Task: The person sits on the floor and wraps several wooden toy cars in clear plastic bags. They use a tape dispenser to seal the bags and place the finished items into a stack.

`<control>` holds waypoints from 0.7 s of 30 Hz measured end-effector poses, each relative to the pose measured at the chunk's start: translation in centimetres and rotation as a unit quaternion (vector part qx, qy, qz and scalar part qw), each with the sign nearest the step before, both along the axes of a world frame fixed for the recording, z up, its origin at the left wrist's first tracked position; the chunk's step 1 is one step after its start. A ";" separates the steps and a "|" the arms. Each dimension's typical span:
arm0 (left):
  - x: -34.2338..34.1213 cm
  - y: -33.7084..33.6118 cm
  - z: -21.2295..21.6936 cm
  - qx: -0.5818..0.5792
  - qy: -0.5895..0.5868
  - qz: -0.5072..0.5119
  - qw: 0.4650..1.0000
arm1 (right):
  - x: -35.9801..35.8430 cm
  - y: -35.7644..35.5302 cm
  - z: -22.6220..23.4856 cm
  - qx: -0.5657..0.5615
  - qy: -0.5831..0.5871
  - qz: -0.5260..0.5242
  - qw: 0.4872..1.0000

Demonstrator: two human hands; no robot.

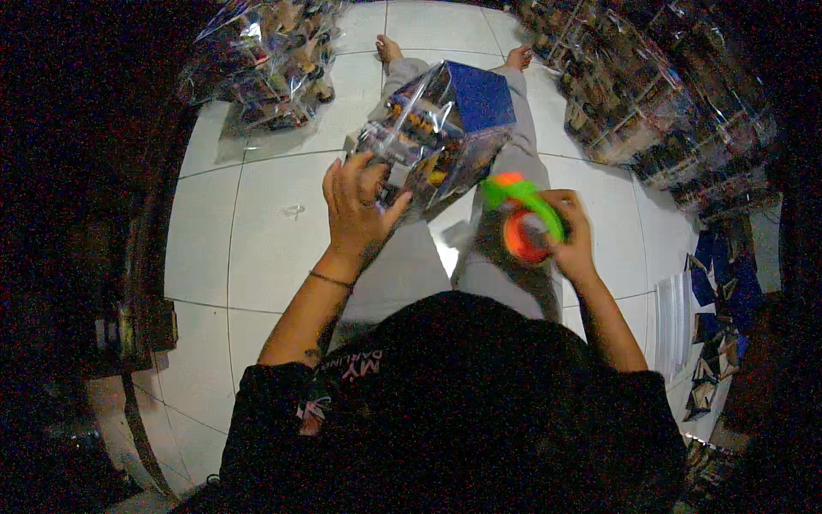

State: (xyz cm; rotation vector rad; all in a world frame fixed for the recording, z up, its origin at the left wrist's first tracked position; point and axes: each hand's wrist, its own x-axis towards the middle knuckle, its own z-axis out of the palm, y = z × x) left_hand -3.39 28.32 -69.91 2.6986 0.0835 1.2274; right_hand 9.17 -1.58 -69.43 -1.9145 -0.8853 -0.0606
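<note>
Across my legs rests a boxy package (485,98), tilted, with a dark blue panel at one end and shiny clear plastic over dark and yellow contents. My left hand (355,201) grips its near left end, thumb and fingers spread around the corner. Just right of the package, my right hand (569,231) is closed around a green and orange tape dispenser (548,214), blurred by motion. An orange-rimmed roll shows in the dispenser, apart from the package. What exactly lies inside the package is too unclear to tell.
Clear plastic bags (282,68) full of small items stand at the far left. Stacks of wrapped packages (625,94) line the far right. Blue and dark folded pieces (711,308) lie at the right. A small clear scrap (293,211) is on the tiled floor (274,265).
</note>
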 end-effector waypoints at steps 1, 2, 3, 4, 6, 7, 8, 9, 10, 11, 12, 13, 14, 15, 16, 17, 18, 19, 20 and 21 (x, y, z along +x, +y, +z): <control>-0.5 -0.5 -0.5 0.128 0.056 0.015 0.990 | 1.9 -2.2 -1.8 0.029 -0.029 -0.060 0.997; -0.9 -1.1 -0.8 0.230 0.146 0.028 0.962 | 3.6 -4.2 -4.0 0.084 0.004 -0.125 0.989; -1.1 -1.7 -1.3 0.350 0.195 0.064 0.914 | 5.2 -6.3 -6.3 0.037 -0.085 -0.210 0.973; -1.3 -2.3 -1.6 0.448 0.203 0.092 0.866 | 6.6 -7.9 -9.0 0.045 -0.026 -0.308 0.950; -1.3 -3.1 -1.6 0.591 0.261 0.134 0.751 | 8.3 -10.3 -13.9 0.126 0.175 -0.436 0.874; -1.4 -3.2 -1.5 0.631 0.247 0.130 0.724 | 8.6 -11.2 -15.8 0.144 0.236 -0.462 0.843; -1.3 -3.2 -1.1 0.625 0.282 0.092 0.722 | 8.8 -11.9 -17.1 0.164 0.290 -0.488 0.807; -1.3 -2.9 -0.6 0.620 0.311 0.052 0.719 | 8.3 -12.1 -18.1 0.155 0.275 -0.467 0.826; -1.4 -2.7 -0.3 0.620 0.312 0.010 0.720 | 8.3 -12.1 -18.1 0.101 0.306 -0.452 0.832; -1.6 -2.3 0.2 0.544 0.349 -0.040 0.763 | 7.9 -11.3 -18.0 -0.004 0.277 -0.475 0.835; -1.8 -2.2 0.4 0.486 0.342 -0.095 0.799 | 8.1 -10.7 -17.0 -0.144 0.271 -0.510 0.804; -2.2 -1.8 0.6 0.445 0.248 -0.132 0.851 | 8.4 -8.7 -16.2 -0.130 0.126 -0.511 0.840; -2.3 -2.0 0.5 0.349 0.161 -0.116 0.916 | 9.3 -6.8 -14.8 -0.091 -0.002 -0.517 0.851; -2.3 -1.8 0.3 0.259 0.137 -0.067 0.954 | 10.4 -4.5 -13.4 -0.057 -0.061 -0.473 0.877; -2.2 -1.8 0.1 0.112 0.104 0.026 0.988 | 11.6 -2.1 -12.1 -0.076 0.003 -0.408 0.910; -1.8 -1.3 -0.2 -0.053 0.130 0.020 0.990 | 13.7 0.8 -11.0 0.029 0.144 -0.283 0.948; -1.5 -0.7 -0.4 -0.195 0.121 0.008 0.973 | 15.7 3.2 -10.1 0.097 0.138 -0.154 0.974; -0.8 0.4 -0.8 -0.323 0.127 -0.007 0.938 | 17.6 5.9 -9.6 0.060 0.196 -0.105 0.973; -0.3 1.6 -1.2 -0.372 0.084 -0.031 0.924 | 19.0 8.1 -9.5 0.013 0.198 -0.078 0.977; 0.4 3.9 -1.2 -0.425 0.084 -0.043 0.900 | 20.4 9.3 -9.4 0.032 0.321 0.075 0.944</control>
